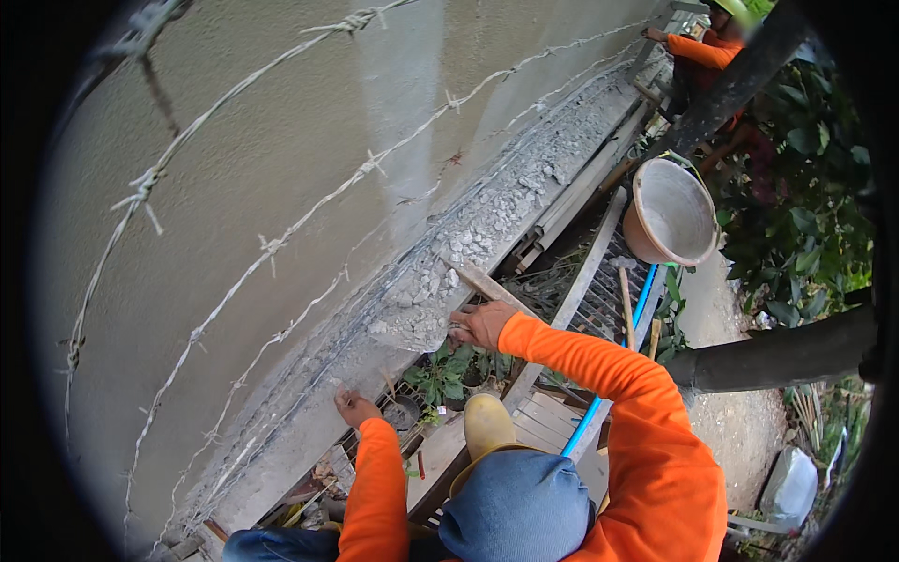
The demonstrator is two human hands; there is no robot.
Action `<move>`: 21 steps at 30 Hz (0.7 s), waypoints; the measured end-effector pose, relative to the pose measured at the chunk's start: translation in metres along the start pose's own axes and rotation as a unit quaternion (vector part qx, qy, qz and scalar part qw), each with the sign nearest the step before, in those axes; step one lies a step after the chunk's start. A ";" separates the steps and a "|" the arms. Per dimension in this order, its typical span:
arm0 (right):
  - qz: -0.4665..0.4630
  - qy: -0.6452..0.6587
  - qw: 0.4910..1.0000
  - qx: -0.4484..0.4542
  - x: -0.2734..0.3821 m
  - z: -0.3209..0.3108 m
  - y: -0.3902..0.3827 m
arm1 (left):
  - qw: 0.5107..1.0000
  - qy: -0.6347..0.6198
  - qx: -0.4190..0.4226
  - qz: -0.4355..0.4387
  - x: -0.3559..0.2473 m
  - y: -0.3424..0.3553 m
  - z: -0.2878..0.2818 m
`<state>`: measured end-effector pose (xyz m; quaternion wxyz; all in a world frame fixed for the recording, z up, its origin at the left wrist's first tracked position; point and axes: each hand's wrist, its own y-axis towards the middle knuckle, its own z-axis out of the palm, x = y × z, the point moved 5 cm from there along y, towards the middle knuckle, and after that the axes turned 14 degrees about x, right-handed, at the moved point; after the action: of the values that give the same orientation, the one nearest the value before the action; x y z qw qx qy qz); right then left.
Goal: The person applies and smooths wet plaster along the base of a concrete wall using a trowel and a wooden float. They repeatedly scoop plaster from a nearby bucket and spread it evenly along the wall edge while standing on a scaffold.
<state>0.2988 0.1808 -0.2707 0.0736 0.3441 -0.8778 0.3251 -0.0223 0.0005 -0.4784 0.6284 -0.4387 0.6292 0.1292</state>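
Broken grey rubble (487,225) lies along the concrete ledge (314,426) at the wall foot, behind barbed wire (272,246); the pile's near end is by the R hand (484,325). R fingers curled at the ledge's outer edge, next to a flat pale grey patch (412,330), poss. a trowel blade w/ debris on it; grip can't be confirmed. L hand (356,409) is at the same edge, lower down, fingertips by the concrete; can't tell if it's holding anything.

Handling (judged): lumps hard, stiff, brittle at corners; small ones light, bigger ones heavier for their size. Dusty, so may slip a bit, and fines would spill thru fingers. Best hold: bigger lumps by opposite sides, fines scooped from below. Wire barbs are a snag risk for sleeves on a long reach.

Hidden/cut off: R palm and whatever is under it, L thumb side, underside of the ledge. Wood strip (501,290) runs behind the R hand, its lower end covered. Bucket (640,229) stands well apart on the R; grey inside, bottom contents hard to make out. Co-worker (707,51) top R, partly behind a dark pole, hands' work too small to read.
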 end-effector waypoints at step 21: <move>0.464 0.552 0.628 -0.294 -0.287 -0.107 -0.334 | 0.953 -0.180 -0.224 -0.094 -0.018 0.057 -0.046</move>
<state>0.7221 0.2223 -0.1151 0.4808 -0.3924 -0.7656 0.1696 -0.0972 0.0079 -0.4767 0.6259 -0.5954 0.4160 0.2841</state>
